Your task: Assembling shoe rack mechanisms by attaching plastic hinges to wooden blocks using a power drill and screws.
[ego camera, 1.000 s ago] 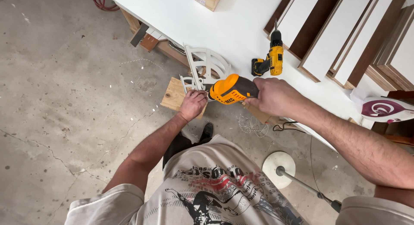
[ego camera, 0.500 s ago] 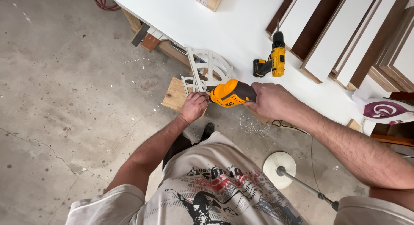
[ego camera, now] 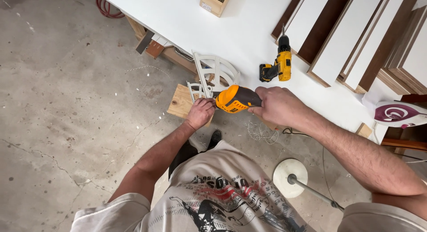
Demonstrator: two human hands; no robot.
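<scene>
My right hand grips the rear of a yellow and black power tool, whose nose points left at a white curved slatted piece by the edge of the white table. My left hand is closed at the tool's nose, over the lower end of that white piece and a small wooden board beneath it. What the left fingers pinch is hidden. A second yellow cordless drill lies on the white tabletop, just beyond my right hand.
White and brown panels lean in a row at the table's right. A small wooden box sits at the far edge. On the cracked concrete floor are a round white stand base, a cord and a red hose.
Both hands and the tool stay in nearly the same place; the view has shifted only slightly.
</scene>
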